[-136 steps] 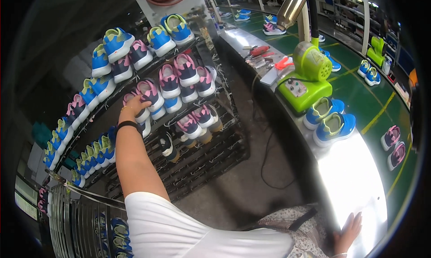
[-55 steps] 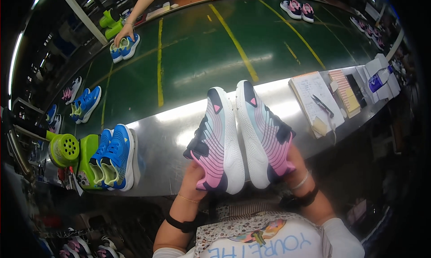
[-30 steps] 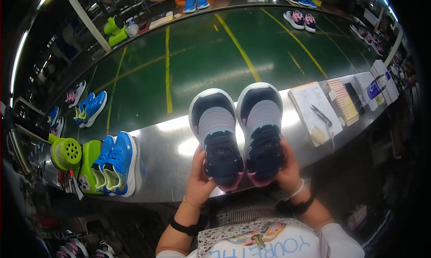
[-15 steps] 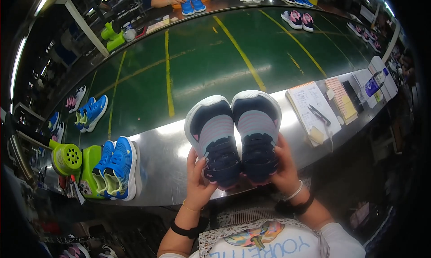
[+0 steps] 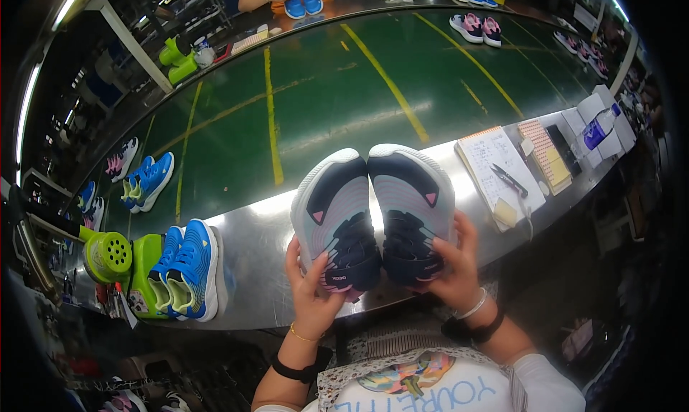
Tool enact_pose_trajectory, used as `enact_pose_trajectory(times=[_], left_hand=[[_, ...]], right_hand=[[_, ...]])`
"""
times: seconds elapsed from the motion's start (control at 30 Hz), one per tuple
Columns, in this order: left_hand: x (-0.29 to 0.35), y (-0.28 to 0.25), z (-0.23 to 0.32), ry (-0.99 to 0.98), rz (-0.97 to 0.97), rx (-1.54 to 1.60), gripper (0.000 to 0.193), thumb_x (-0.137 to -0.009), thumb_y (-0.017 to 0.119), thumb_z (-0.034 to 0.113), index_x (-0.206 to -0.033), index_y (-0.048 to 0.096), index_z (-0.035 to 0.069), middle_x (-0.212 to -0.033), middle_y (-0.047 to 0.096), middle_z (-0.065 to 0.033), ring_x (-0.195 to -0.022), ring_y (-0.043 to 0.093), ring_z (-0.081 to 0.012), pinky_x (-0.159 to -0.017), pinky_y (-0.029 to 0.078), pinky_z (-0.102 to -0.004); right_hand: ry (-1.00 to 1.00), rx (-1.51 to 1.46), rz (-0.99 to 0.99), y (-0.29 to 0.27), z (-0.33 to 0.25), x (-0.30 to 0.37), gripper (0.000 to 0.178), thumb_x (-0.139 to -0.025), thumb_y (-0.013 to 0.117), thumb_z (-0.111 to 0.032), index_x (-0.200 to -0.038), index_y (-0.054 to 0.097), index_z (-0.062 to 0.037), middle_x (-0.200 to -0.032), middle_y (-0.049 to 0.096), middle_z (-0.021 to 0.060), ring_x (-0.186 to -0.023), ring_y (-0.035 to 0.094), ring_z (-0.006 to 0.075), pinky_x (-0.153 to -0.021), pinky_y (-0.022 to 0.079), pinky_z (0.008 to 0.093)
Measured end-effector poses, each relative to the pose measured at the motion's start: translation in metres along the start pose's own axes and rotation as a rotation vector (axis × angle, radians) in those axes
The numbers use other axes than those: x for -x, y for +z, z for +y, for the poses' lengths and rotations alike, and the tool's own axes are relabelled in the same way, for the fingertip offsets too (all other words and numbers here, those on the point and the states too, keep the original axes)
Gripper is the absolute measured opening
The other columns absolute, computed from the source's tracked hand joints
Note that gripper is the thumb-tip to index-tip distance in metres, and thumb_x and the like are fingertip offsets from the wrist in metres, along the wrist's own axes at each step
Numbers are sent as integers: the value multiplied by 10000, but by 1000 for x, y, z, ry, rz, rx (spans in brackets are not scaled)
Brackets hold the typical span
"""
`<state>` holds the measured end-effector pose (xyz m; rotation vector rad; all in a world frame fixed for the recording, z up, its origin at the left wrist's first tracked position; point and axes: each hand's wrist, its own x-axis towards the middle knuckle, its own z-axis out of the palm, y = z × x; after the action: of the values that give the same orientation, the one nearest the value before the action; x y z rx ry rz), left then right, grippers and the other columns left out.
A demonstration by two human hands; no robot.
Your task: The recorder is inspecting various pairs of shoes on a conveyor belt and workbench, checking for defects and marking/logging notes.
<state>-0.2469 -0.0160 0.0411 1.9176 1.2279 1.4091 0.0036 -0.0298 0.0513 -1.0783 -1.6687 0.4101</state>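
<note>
Left hand [image 5: 310, 283]: curled round left shoe [image 5: 336, 214], at heel and side. Right hand [image 5: 459, 268]: same hold, right shoe [image 5: 409, 204]. Pair: held up over the counter [image 5: 258, 290], heels toward its near edge, toes toward its far edge. Light, I'd judge, firm-soled, soft-topped, hardly slippery; best gripped at heel and sole. Beyond the far edge: green belt [image 5: 323, 89].

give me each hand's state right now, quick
Left hand: closed on a navy-and-pink shoe, near the heel.
Right hand: closed on the matching shoe, near the heel.
</note>
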Motion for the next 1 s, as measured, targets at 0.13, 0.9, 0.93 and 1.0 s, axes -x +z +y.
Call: enact_pose_trajectory(times=[0.13, 0.9, 0.93, 1.0], left_hand=[[2, -1, -3, 7, 18, -62, 677, -573, 738, 19, -1202, 558, 190, -1423, 233, -209, -1281, 318, -378, -1030, 321, -431], [-30, -29, 5, -460, -122, -235, 566, -863, 604, 237, -1332, 381, 14, -1234, 507, -159, -1000, 531, -196, -885, 416, -302], [-30, -31, -3, -459, -123, -233, 566, -863, 604, 237, -1332, 381, 14, -1234, 507, -159, -1000, 531, -196, -885, 416, -302], [-29, -31, -18, -683, -161, 126, 534, -884, 576, 257, -1322, 403, 7, -1231, 515, -182, -1080, 517, -225, -888, 435, -321]], right_hand=[[-3, 47, 4, 0, -1, 3, 762, -503, 809, -70, -1199, 549, -244, -1388, 250, 192, -1247, 328, 381, -1030, 306, 458], [367, 371, -211, -19, -16, -33, 474, -870, 580, -231, -1284, 451, -40, -1110, 540, 196, -929, 570, 289, -808, 465, 338], [368, 373, -209, -24, -8, -33, 474, -870, 580, -231, -1284, 451, -40, -1110, 540, 196, -929, 570, 289, -808, 465, 338], [647, 69, -260, -28, 10, -31, 464, -909, 539, -240, -1309, 430, -31, -1066, 585, 177, -962, 576, 239, -833, 454, 310]])
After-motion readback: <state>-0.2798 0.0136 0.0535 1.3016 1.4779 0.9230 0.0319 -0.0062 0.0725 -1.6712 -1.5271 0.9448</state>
